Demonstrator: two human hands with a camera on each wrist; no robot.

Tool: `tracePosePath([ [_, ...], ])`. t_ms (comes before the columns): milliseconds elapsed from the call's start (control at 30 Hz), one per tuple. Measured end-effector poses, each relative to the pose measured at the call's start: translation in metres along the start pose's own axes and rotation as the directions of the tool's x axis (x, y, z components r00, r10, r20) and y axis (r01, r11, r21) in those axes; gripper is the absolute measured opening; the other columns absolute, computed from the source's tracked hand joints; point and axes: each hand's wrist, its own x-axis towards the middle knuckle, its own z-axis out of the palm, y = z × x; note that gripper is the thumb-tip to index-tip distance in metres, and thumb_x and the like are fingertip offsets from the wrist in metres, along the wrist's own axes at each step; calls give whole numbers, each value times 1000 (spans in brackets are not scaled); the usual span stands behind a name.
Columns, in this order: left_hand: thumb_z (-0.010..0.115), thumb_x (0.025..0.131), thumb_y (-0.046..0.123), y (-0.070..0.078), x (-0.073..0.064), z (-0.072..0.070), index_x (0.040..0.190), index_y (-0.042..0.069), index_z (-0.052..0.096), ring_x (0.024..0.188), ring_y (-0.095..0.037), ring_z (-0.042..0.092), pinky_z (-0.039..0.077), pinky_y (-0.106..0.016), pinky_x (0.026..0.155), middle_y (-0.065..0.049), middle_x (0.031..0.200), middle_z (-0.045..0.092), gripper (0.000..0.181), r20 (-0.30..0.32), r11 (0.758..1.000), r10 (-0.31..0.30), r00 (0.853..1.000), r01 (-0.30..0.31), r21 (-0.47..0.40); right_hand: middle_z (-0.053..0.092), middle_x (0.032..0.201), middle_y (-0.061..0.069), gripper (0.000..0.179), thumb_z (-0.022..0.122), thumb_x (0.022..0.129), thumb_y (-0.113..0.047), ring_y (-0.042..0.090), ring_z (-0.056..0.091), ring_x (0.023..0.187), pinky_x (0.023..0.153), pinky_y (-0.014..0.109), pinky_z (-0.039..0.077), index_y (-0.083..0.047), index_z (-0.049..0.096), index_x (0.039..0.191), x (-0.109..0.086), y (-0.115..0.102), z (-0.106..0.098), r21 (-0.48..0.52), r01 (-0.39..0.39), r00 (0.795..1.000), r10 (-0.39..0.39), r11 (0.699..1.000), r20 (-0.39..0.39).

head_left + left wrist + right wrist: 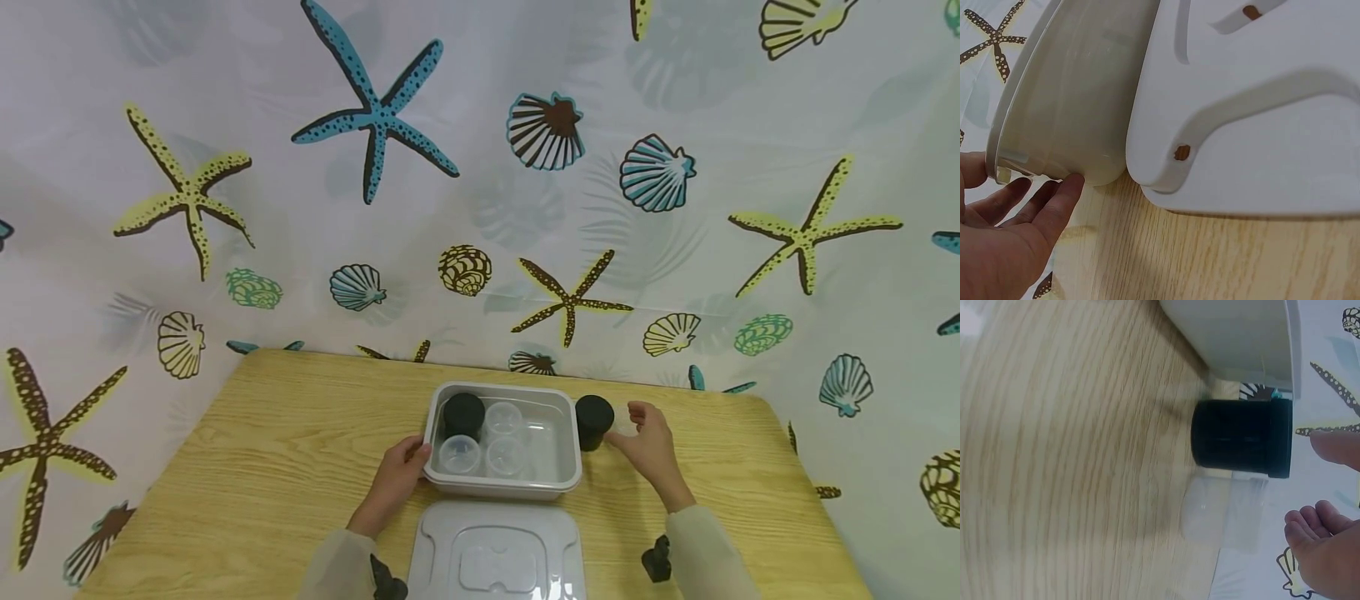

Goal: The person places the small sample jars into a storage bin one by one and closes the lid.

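My left hand (396, 482) holds the left side of a white plastic storage box (498, 485); in the left wrist view the thumb is at the rim and the fingers touch the outer wall. Inside the box stand a black jar (463, 415) and several clear plastic cups (460, 455), grouped in its left and middle part. Just outside the box's right wall, a second black lidded jar (1241, 434) stands upright on the table. My right hand (651, 446) is beside this jar, fingers loosely bent and holding nothing. The right wrist view shows a gap between hand and jar.
A clear cup (1222, 512) stands close to the outer black jar in the right wrist view. The box's white lid (498, 558) lies flat on the wooden table (300, 433) in front of the box. A curtain (465, 208) with starfish and shells hangs behind the table.
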Motion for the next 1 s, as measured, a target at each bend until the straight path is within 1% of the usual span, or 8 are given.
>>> tracePosePath([
  [233, 41, 102, 16, 3, -2, -1, 137, -8, 42, 117, -36, 55, 54, -43, 89, -29, 134, 49, 42, -2, 1000, -5, 1000, 5, 2, 41, 134, 30, 62, 69, 83, -9, 43, 43, 123, 105, 52, 38, 13, 38, 133, 5, 10, -8, -28, -29, 1000, 28, 999, -11],
  [467, 41, 103, 16, 4, -3, -1, 137, -8, 41, 118, -37, 54, 54, -43, 89, -30, 135, 48, 42, 0, 1000, -11, 1000, 11, -9, 40, 134, 30, 64, 69, 83, -11, 43, 41, 124, 103, 54, 38, 12, 37, 134, 8, 20, -10, -49, -64, 998, 63, 997, -6],
  [833, 42, 102, 17, 2, -2, -1, 137, -8, 42, 118, -36, 54, 53, -43, 90, -29, 135, 48, 42, 4, 1000, -6, 1000, 6, -7, 37, 134, 31, 66, 69, 83, -10, 45, 39, 124, 103, 56, 38, 13, 35, 135, 9, 25, -10, -48, -67, 998, 67, 997, 2],
  [1000, 41, 103, 18, 1, -1, -1, 138, -7, 41, 120, -36, 52, 52, -43, 92, -28, 136, 48, 43, 6, 1000, -12, 1000, 12, -8, 34, 135, 33, 69, 70, 82, -10, 46, 37, 125, 103, 57, 38, 14, 33, 136, 12, 28, -7, -50, -67, 998, 68, 996, 3],
])
